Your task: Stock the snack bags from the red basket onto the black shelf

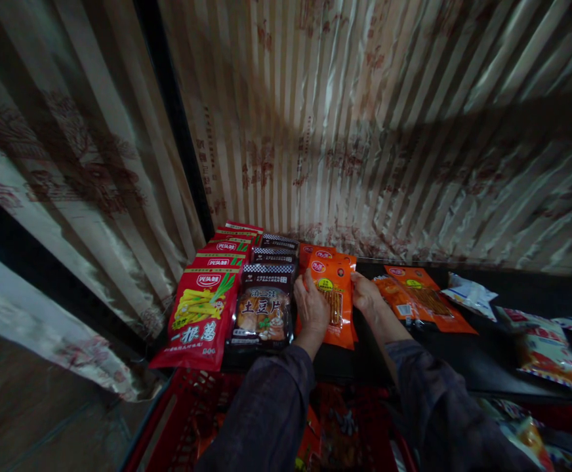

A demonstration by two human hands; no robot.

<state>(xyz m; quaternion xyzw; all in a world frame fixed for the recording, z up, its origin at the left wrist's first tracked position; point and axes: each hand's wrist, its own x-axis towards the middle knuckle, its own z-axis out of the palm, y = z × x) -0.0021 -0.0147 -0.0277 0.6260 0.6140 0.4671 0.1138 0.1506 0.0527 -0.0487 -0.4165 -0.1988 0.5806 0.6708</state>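
Left hand: my left hand lies along the left edge of the orange packet, its fingers bent onto the front; the thumb I cannot make out, so I cannot tell if it grips.
Right hand: my right hand is closed on the right edge of the same orange packet, near the upper part.
Orange packet: it is between my two hands, above the black shelf, face toward me, leaning a little back; brown strips show through its window.
Handling: I judge it light and flexible, with a smooth film that may slip; the strips inside could bend or break if pressed. Better to take it by the flat side edges, and not squeeze the middle.
Behind the orange packet: more orange packets, then the striped curtain.
Left of the orange packet: just beside it, the black packets in a row; beyond these, the red packets, overlapping.
Right of the orange packet: past my right hand, loose orange packets, then a white packet.
Below the orange packet: a red basket, partly hidden by my sleeves.
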